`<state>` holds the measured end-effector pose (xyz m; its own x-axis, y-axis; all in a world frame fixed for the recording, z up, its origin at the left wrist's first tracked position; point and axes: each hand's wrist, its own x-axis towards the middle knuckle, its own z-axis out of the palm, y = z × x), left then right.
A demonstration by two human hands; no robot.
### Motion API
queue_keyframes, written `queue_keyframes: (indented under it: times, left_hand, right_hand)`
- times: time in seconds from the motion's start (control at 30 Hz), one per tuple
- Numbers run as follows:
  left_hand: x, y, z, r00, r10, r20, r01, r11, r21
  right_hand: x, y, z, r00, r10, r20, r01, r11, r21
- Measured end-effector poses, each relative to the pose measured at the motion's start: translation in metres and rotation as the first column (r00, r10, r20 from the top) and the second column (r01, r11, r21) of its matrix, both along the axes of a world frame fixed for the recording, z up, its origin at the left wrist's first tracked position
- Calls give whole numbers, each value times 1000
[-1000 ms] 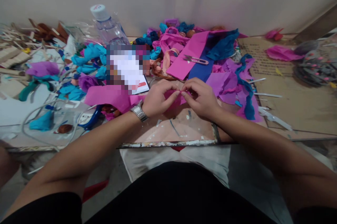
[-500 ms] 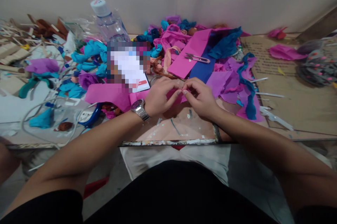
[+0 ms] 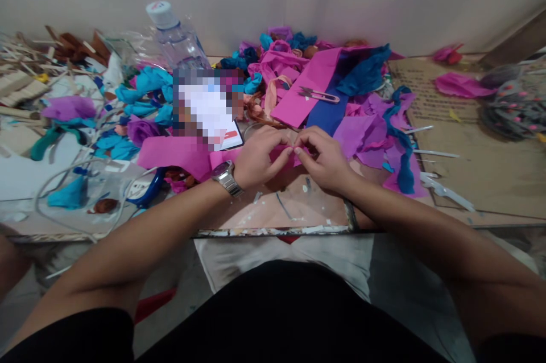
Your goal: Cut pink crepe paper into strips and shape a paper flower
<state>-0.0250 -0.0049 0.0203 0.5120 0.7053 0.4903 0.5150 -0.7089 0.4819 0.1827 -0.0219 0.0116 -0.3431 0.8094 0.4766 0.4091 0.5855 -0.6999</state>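
Observation:
My left hand point(image 3: 263, 155), with a steel watch on its wrist, is closed in a pinch. My right hand point(image 3: 322, 155) pinches too, its thumb and fingertips meeting those of the left. Between and behind the fingers shows a piece of pink crepe paper point(image 3: 298, 161), mostly hidden by the hands. Just beyond them lie a folded pink crepe sheet point(image 3: 305, 87) and a blue one point(image 3: 326, 115), with small thread snips point(image 3: 319, 95) on top. To the left of my left hand is a phone point(image 3: 232, 138), partly blurred out, beside a pink paper strip point(image 3: 179, 155).
A water bottle point(image 3: 179, 38) stands at the back. Blue and purple crepe scraps point(image 3: 147, 87) and wooden sticks point(image 3: 25, 78) crowd the left. Purple paper point(image 3: 362, 132) and a hot glue gun point(image 3: 145, 188) with a cable lie nearby. Cardboard point(image 3: 482, 164) covers the right.
Both hands stay in nearly the same place, fingertips together. Only slight finger movement shows; the things on the table have not moved.

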Motion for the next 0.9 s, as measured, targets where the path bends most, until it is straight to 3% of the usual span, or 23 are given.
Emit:
queue_keyframes:
  times: [0.2,0.53,0.9]
  left_hand:
    - [0,3,-2,998,-60,-29,62,994,85]
    - [-2,6,-5,999,-19,-50,23,997,79]
    - [-4,10,-9,996,-27,-85,33,997,69]
  right_hand:
    - [-3,0,-2,996,49,-73,-54,996,-65]
    - [-6,2,-7,993,41,-114,-56,989,-136]
    - [-1,1,-5,1000,-23,-4,22,999,-26]
